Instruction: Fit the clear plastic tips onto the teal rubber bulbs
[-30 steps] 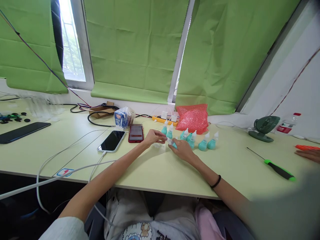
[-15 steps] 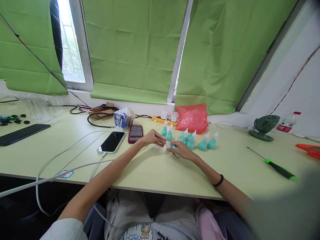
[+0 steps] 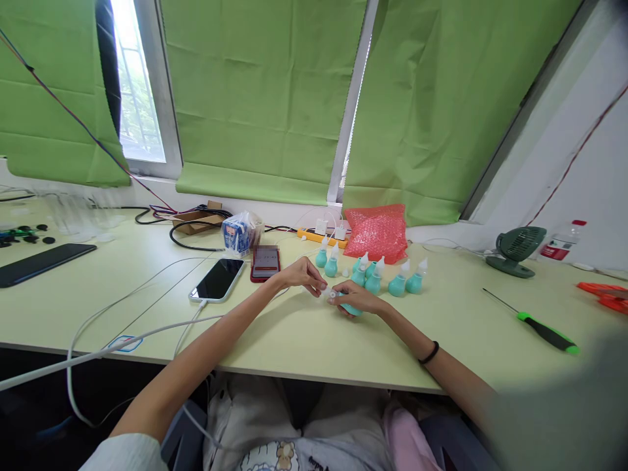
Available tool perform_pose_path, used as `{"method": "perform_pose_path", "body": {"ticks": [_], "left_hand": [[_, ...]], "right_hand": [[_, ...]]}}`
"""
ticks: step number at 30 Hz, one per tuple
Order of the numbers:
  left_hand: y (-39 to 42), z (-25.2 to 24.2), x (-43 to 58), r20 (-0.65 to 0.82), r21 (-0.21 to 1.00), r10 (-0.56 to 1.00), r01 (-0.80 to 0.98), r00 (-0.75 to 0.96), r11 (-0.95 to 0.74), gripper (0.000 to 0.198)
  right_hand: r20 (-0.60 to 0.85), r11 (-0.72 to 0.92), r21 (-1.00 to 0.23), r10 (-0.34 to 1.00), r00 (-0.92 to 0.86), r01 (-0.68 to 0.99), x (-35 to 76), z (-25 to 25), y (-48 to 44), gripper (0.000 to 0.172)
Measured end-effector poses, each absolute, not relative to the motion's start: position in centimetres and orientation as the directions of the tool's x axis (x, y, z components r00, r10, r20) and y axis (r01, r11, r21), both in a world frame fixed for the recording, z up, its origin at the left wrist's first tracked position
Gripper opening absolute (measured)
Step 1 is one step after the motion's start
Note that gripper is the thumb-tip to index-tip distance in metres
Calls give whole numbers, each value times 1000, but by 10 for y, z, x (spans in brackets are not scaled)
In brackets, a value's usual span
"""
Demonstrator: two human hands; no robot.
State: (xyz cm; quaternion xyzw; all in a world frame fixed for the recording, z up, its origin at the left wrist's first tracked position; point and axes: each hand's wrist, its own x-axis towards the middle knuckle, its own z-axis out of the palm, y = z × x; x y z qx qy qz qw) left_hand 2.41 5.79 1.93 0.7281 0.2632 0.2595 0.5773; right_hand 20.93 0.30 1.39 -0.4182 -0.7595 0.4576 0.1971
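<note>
My right hand (image 3: pixel 357 297) is wrapped round a teal bulb (image 3: pixel 351 309) whose whitish neck points to the left. Close to that neck, my left hand (image 3: pixel 307 275) has its fingertips pinched on a small clear piece (image 3: pixel 324 292), too small to make out well. Just beyond my hands stand several teal bulbs with clear pointed tips, one (image 3: pixel 331 263) behind the gap between the hands and another (image 3: pixel 415 281) at the right end. A small clear cap (image 3: pixel 345 272) lies among them.
A white-edged phone (image 3: pixel 217 280) and a red-edged one (image 3: pixel 265 263) lie left of my hands, with white cables nearby. Behind the bulbs are a red bubble-wrap bag (image 3: pixel 377 232) and an orange power strip (image 3: pixel 314 236). A screwdriver (image 3: pixel 547 332) and green fan (image 3: pixel 517 248) are at right.
The teal bulb in my right hand has turned and shows more below the fingers. My left fingertips have moved slightly left and down, away from my right hand.
</note>
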Motion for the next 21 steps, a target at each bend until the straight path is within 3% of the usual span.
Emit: {"method": "perform_pose_path", "body": {"ticks": [5,12,17,21], "left_hand": [[55,20,26,146,970,726,45,672,-237,36],[58,27,33,314,917,807,61,500,-394,51],[68,28,19,381,819,843,284,379,-498,48],[70,21,17,400,646,830,523,389,-556,26]], "right_hand": [[-39,230,-885,830,-556,405,210,16,4,26],[242,375,-888,873,-423,267,205,22,8,25],[386,468,-856,861,-331,219,218,31,8,24],[474,527,-817,845,-247,233,227,36,11,24]]}}
